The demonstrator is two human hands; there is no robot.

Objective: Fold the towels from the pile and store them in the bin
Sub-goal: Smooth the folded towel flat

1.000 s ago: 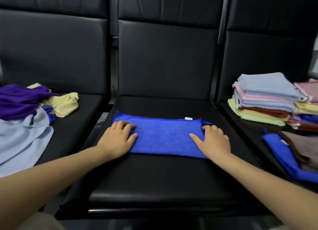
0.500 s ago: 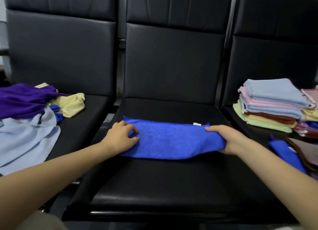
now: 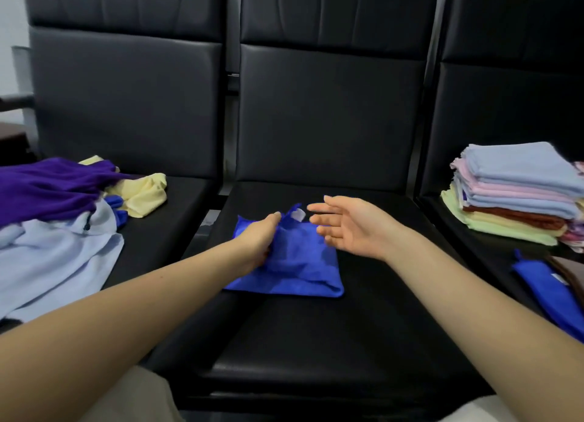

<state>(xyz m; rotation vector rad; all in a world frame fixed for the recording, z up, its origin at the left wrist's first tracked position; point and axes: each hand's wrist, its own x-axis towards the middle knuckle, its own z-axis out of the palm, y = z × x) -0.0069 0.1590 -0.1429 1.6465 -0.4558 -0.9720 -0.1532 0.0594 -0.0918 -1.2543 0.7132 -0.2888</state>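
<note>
1. Left hand [image 3: 257, 240] down on blue towel [image 3: 297, 263], fingers curled into the cloth at its left side and gripping it; fingertips partly hidden by the fabric.
2. Right hand [image 3: 350, 227] just above the towel's far right corner, palm up and turned inward, fingers spread and relaxed, holding nothing.
3. Blue towel on the middle seat [image 3: 316, 333], roughly square, still rumpled; fold edge along the near side, loose corners and white tag [image 3: 298, 214] at the far edge, standing up slightly.
4. Key relation: raised far corners sit between the two hands, touching or nearly touching the left fingertips and just beside the right fingertips. Right hand free, so judged the better one to press those corners flat or take them for one more fold.
5. Unfolded pile [image 3: 57, 219] on the left seat: purple, pale blue and yellow cloths heaped together. Folded stack [image 3: 518, 194] on the right seat, well apart from the towel, on the right hand's side.
6. Bin not visible from this view; another blue cloth [image 3: 546, 292] at the right edge.
7. Judged stage: last fold of this towel nearly done, transfer not yet begun.
8. Risk: soft cloth, loose corners likely to spring open if lifted one-handed.
</note>
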